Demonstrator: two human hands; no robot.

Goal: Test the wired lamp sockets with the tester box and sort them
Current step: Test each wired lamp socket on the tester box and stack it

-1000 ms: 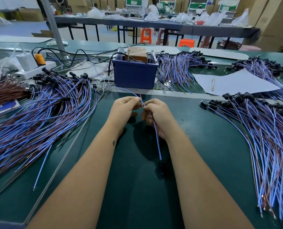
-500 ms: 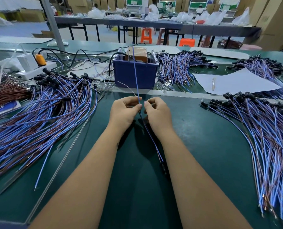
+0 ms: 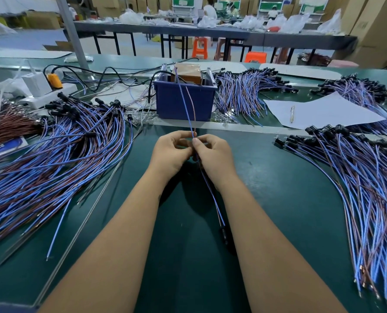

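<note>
Left hand [image 3: 172, 152] and right hand [image 3: 213, 154] meet at centre, both pinching one wired lamp socket's leads [image 3: 189, 105], which rise toward 12 o'clock. Its black socket [image 3: 224, 233] hangs at 6 o'clock. The blue tester box [image 3: 183, 102] sits on the desk [image 3: 278, 188] at 12; socket piles lie at 9 [image 3: 52, 159] and 3 [image 3: 364, 181].

Honestly nothing here is readable. The green-and-white signs [image 3: 182, 1] on the machines at the far end of the hall are too blurred to make out any letters. The white sheet of paper [image 3: 323, 111] near the right edge of the green bench looks blank from this angle. The cardboard cartons [image 3: 377, 28] at the back right carry faint marks, but they're illegible.
</note>
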